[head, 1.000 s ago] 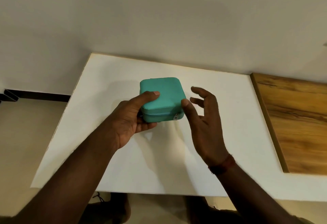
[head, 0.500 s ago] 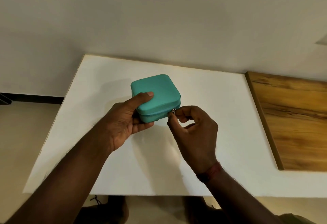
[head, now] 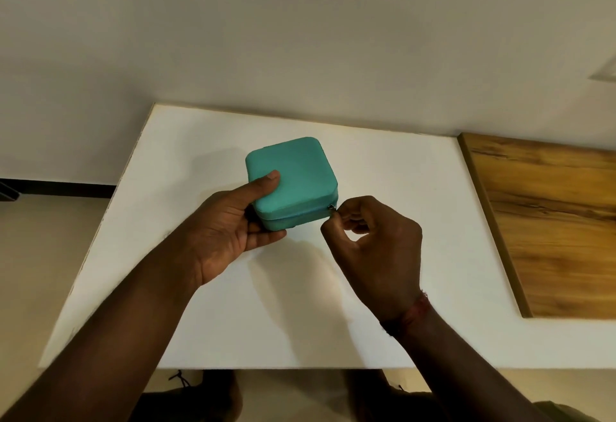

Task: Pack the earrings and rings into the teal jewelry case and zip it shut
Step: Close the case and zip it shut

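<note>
Zipper pull (head: pixel 332 207), free a second ago, now pinched by right hand (head: pixel 373 241) at the case (head: pixel 291 181) corner; left hand (head: pixel 233 221) clasps the case.

Dim warm light, soft shadows, wide-angle bending at edges.

No readable text, labels, brands or numbers anywhere. Checked case (head: pixel 293 171) lid and side, table (head: pixel 383 181), wood panel (head: pixel 550 221) at 3 o'clock, wall: all blank.
</note>
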